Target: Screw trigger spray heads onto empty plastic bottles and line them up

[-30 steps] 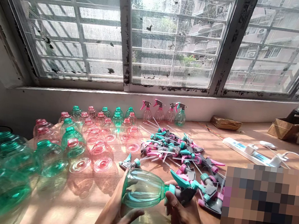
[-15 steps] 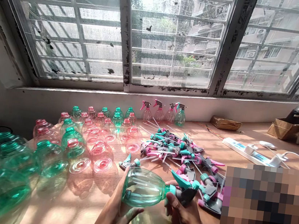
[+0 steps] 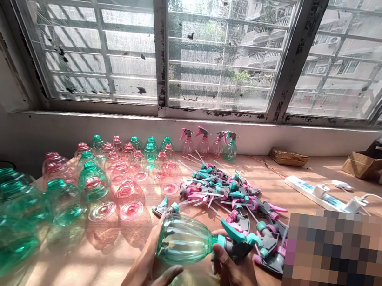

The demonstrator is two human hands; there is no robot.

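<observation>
Between your two hands, one green bottle (image 3: pixel 185 240) lies on its side above the tabletop (image 3: pixel 66 262), its base toward the left and its neck toward the right. Your left hand (image 3: pixel 150 264) cups the base, with the thumb stretched out below the body. Your right hand (image 3: pixel 240 276) grips at the neck, its thumb on the teal collar of one spray head (image 3: pixel 241 249); whether that collar is fully tightened, you cannot tell from here.

Just beyond your left hand lies one separate sprayer (image 3: pixel 165 207). Farther back and rightward sits a heap of sprayers (image 3: pixel 223 187) in teal, pink and grey, too tangled to count. To your left you have roughly twenty-five headless bottles (image 3: pixel 130 200), about eleven green and fourteen pink, though overlaps blur the count. Along the wall stand four capped bottles (image 3: pixel 203 146), three pink and one green. Rightward, you have one power strip (image 3: pixel 311 191).
</observation>
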